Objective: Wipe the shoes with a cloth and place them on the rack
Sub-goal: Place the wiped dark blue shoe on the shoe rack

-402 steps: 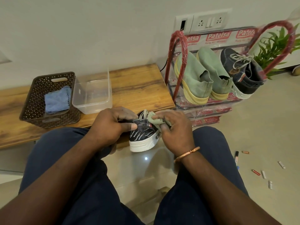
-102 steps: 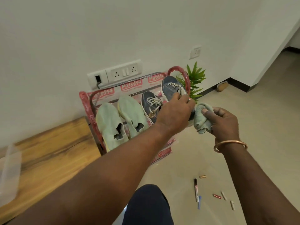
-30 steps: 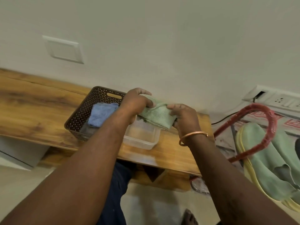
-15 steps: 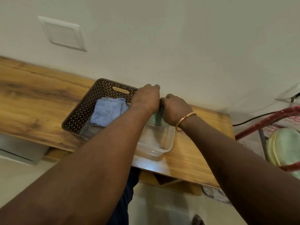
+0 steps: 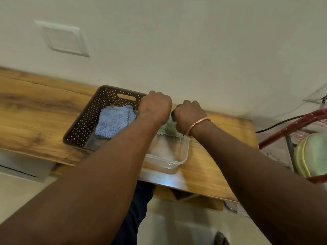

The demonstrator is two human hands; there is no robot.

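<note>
Both my hands reach over the far end of a clear plastic tub [image 5: 174, 157] on the wooden bench. My left hand [image 5: 155, 106] and my right hand [image 5: 188, 115] have their fingers curled down onto a green cloth [image 5: 168, 129], which lies inside the tub's far end; only a strip of it shows between my wrists. At the right edge stands the red shoe rack [image 5: 299, 126] with a pale green shoe [image 5: 313, 154] on it. The other shoes are out of view.
A brown perforated basket [image 5: 83, 128] holding a folded blue cloth [image 5: 113, 121] stands left of the tub and touches it. The wooden bench [image 5: 33, 110] runs along the wall. A black cable [image 5: 279, 123] trails to the rack.
A second ago both hands held the green cloth above the tub. They have lowered it into the tub's far end. The camera has tilted slightly left.
</note>
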